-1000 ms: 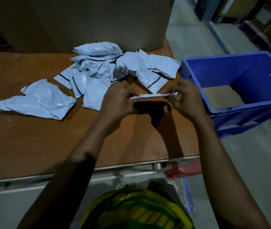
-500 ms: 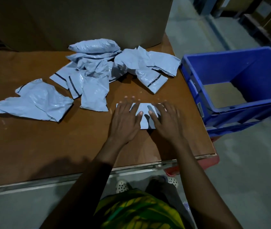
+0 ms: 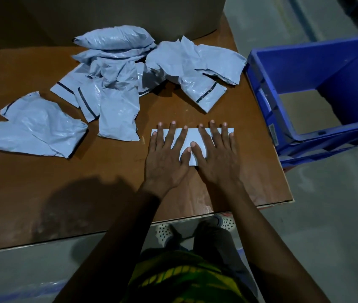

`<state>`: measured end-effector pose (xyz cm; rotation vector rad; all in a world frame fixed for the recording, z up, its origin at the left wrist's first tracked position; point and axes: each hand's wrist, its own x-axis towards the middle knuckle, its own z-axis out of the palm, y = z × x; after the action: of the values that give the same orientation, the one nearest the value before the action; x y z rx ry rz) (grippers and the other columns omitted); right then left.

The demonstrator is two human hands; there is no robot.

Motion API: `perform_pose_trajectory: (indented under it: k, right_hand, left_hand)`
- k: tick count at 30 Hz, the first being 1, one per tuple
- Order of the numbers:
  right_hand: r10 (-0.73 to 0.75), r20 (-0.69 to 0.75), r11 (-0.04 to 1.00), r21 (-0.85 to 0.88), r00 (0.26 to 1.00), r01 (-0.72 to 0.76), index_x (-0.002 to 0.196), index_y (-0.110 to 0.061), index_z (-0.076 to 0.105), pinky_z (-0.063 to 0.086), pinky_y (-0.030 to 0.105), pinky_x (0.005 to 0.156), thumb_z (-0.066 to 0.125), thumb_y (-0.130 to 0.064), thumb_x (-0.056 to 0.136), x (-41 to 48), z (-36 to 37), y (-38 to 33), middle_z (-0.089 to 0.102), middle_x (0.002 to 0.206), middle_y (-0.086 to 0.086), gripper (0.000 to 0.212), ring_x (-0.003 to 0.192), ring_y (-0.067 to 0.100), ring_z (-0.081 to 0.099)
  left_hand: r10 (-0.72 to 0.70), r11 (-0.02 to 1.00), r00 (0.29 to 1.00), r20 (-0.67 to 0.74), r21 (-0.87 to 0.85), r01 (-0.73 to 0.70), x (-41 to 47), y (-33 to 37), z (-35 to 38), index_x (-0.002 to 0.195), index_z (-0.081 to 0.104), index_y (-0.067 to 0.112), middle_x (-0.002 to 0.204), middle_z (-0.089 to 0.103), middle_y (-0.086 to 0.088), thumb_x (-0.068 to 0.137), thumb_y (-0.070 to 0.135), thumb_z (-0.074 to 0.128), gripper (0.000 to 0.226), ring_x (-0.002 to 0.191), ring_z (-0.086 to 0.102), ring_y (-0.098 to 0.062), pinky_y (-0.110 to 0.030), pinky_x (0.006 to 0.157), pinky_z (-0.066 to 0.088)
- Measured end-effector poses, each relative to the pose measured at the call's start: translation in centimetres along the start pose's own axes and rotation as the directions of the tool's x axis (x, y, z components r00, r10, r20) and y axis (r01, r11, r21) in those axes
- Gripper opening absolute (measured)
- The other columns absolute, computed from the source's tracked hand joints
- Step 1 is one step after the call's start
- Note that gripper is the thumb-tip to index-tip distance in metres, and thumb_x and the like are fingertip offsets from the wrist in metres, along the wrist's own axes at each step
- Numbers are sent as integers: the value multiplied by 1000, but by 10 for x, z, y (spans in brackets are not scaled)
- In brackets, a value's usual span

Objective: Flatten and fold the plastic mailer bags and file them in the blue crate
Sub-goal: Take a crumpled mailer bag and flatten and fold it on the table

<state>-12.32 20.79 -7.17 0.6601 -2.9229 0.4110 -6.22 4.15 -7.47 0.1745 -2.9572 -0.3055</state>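
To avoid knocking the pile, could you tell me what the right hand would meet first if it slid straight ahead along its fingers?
After a stretch of bare table, the right hand would most likely meet the crumpled mailer with the black strip; the blue crate lies off to its right.

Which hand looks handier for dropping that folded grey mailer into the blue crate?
Probably the right hand: it presses the folded grey plastic mailer on the side nearest the blue plastic crate, which stands right of the brown table. The left hand lies farther away.
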Motion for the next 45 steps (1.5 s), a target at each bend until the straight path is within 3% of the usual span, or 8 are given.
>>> perform_pose_trajectory:
  k: [11,16,18,21,26,32,41,45]
  right_hand:
    - [8,25,1000,4,1000,-8,164,-31,23,8,51,129,28,-64,106,-5,-2,-1,14,173,3,67,161,28,1]
    - [38,131,999,-10,991,-37,166,-33,16,-3,52,129,20,-65,105,-1,-12,-5,4,174,2,69,160,28,-7]
    - [81,163,997,-13,983,-80,166,-31,13,-13,52,125,16,-62,106,2,-16,-14,-1,174,3,68,160,29,-11]
    - [29,92,999,37,995,-33,165,-25,21,-13,51,126,18,-53,108,6,-18,-44,7,174,4,64,160,28,-5]
    - [-106,150,988,129,983,87,165,-28,22,2,52,128,17,-50,109,4,0,-71,8,174,0,60,160,24,-5]
    - [21,33,1000,11,999,-22,163,-38,26,0,49,129,23,-63,108,-13,4,-39,13,173,-3,61,161,23,-1]
    - [38,239,999,4,970,-41,164,-45,6,-16,49,125,13,-72,100,-3,-8,-39,-9,173,-5,69,159,24,-16]
    - [-36,293,995,102,955,6,164,-42,8,-13,51,125,15,-68,104,6,-26,-27,-9,173,-3,66,159,25,-15]
  left_hand:
    - [-23,999,999,-48,45,25,-4,4,-7,163,26,32,172,15,-5,106,60,33,64,159,8,-35,-43,126,-16]
    - [-14,999,999,44,-33,16,1,-3,-13,163,22,36,173,8,-1,104,64,17,65,160,0,-31,-38,123,-23]
    - [-44,989,998,54,-142,51,5,-9,-18,163,25,35,173,11,1,105,59,9,65,160,1,-27,-39,126,-17]
    - [-124,977,992,-34,-180,115,-1,-21,-20,161,33,25,170,22,-4,108,46,10,61,159,12,-27,-48,129,11]
    - [-116,993,992,-43,-43,114,-15,-28,-13,165,21,19,172,13,-6,108,47,9,64,160,4,-25,-47,130,5]
    - [-109,992,991,-80,50,114,-13,-31,-7,163,26,17,171,19,-8,110,43,19,59,159,10,-29,-50,129,7]
    - [-95,986,995,-12,137,96,-7,-26,-21,163,27,21,170,21,-11,106,47,7,66,159,10,-32,-54,128,3]
    - [-52,991,998,35,123,47,3,-15,-31,163,23,15,171,14,-13,103,41,14,67,160,4,-33,-53,128,-3]
